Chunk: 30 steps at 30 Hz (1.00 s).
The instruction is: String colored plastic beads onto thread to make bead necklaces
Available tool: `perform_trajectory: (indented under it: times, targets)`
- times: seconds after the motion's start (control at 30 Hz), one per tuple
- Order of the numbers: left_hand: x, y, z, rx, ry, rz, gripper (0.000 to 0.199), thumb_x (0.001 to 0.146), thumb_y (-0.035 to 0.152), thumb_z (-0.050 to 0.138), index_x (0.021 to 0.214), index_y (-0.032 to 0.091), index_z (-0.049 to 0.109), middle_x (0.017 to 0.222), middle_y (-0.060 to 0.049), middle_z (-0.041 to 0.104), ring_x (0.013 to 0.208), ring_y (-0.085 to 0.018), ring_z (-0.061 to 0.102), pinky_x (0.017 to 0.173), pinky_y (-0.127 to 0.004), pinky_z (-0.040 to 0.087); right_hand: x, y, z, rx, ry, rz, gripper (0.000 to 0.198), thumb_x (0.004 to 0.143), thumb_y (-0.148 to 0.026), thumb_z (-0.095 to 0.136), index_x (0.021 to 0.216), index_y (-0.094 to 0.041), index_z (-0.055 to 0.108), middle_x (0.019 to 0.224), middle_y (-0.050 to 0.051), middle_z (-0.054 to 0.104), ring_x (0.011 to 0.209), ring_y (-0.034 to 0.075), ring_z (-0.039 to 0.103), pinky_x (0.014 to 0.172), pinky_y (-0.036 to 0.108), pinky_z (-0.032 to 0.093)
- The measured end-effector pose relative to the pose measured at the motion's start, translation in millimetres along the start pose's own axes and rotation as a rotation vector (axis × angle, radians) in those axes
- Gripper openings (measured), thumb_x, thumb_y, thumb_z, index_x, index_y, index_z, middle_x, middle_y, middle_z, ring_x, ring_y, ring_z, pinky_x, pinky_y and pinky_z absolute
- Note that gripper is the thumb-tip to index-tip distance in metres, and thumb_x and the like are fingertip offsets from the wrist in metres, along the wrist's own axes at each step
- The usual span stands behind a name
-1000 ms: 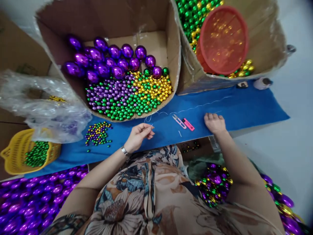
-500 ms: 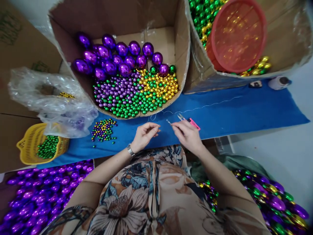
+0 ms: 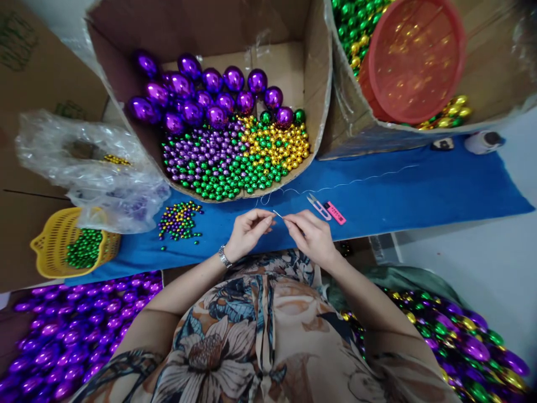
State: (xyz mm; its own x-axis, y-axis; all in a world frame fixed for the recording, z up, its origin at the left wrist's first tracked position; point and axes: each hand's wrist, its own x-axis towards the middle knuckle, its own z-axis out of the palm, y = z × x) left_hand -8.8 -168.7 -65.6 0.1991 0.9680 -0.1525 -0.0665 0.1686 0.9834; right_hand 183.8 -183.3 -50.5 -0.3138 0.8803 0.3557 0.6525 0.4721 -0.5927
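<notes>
Over the blue cloth, my left hand (image 3: 250, 232) is closed in a pinch, and a thin pale thread (image 3: 306, 192) runs down to its fingers. The pinched end is too small to see clearly. My right hand (image 3: 312, 235) grips a thin silvery needle-like tool (image 3: 277, 214), whose tip meets the left fingertips. On the cloth just beyond the right hand lie pink-handled thread snips (image 3: 319, 208) and a small pink-and-black object (image 3: 335, 213). Loose small green, gold and purple beads (image 3: 178, 225) lie to the left of my left hand.
A cardboard box (image 3: 322, 106) of purple balls and small beads borders the blue cloth (image 3: 398, 196). Right of it, another box (image 3: 350, 131) holds a red basket (image 3: 419, 61). At left are a yellow basket (image 3: 46, 246) and plastic bags (image 3: 92, 184). A thread spool (image 3: 482, 142) stands far right.
My right hand has moved left, bringing the silvery tool's tip to the left fingertips. The snips and the pink object are now more fully uncovered. My left hand has stayed nearly in place.
</notes>
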Motion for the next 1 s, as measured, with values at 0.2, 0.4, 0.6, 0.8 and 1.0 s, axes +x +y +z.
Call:
perform_trajectory:
  times: [0.2, 0.4, 0.6, 0.8, 1.0]
  targets:
    - [-0.5, -0.6, -1.1, -0.003, 0.004, -0.011, 0.030, 0.081, 0.041, 0.071, 0.093, 0.014, 0.069, 0.080, -0.006, 0.074, 0.064, -0.012, 0.068, 0.061, -0.024, 0.057, 0.0, -0.2, 0.6, -0.046, 0.008, 0.006, 0.021, 0.096, -0.025, 0.050, 0.105, -0.020, 0.069, 0.090, 0.005, 0.069, 0.083, 0.014, 0.066, 0.077, 0.026, 0.053]
    - [-1.0, -1.8, -1.4, -0.003, -0.004, -0.011, 0.030, 0.082, 0.041, 0.071, 0.094, 0.014, 0.069, 0.081, -0.006, 0.074, 0.064, -0.012, 0.067, 0.062, -0.024, 0.057, -0.8, -0.8, 2.2, -0.077, 0.002, 0.012, 0.020, 0.096, -0.025, 0.051, 0.104, -0.021, 0.069, 0.089, 0.005, 0.069, 0.082, 0.014, 0.066, 0.076, 0.026, 0.053]
    - [-1.2, -0.2, -0.9, 0.009, -0.004, -0.009, 0.030, 0.082, 0.042, 0.070, 0.094, 0.014, 0.069, 0.081, -0.006, 0.074, 0.065, -0.013, 0.067, 0.062, -0.025, 0.057, -0.2, -1.8, 1.9, -0.069, 0.004, 0.007, 0.020, 0.095, -0.024, 0.051, 0.104, -0.020, 0.069, 0.089, 0.005, 0.070, 0.082, 0.014, 0.066, 0.076, 0.025, 0.053]
    - [-1.7, -1.8, -2.3, 0.009, -0.010, -0.004, 0.029, 0.082, 0.041, 0.070, 0.094, 0.014, 0.069, 0.081, -0.006, 0.074, 0.064, -0.012, 0.068, 0.062, -0.024, 0.058, -0.3, -1.4, 0.9, -0.069, 0.013, 0.004, 0.020, 0.096, -0.025, 0.051, 0.103, -0.020, 0.069, 0.089, 0.005, 0.069, 0.082, 0.014, 0.065, 0.076, 0.025, 0.052]
    - [-1.8, -3.4, -2.2, 0.021, -0.015, -0.007, 0.031, 0.082, 0.043, 0.070, 0.096, 0.014, 0.068, 0.081, -0.006, 0.074, 0.065, -0.013, 0.069, 0.063, -0.025, 0.059, -1.3, -1.2, 1.4, -0.074, -0.001, 0.006, 0.021, 0.096, -0.025, 0.051, 0.104, -0.020, 0.069, 0.089, 0.005, 0.069, 0.082, 0.013, 0.065, 0.076, 0.024, 0.052]
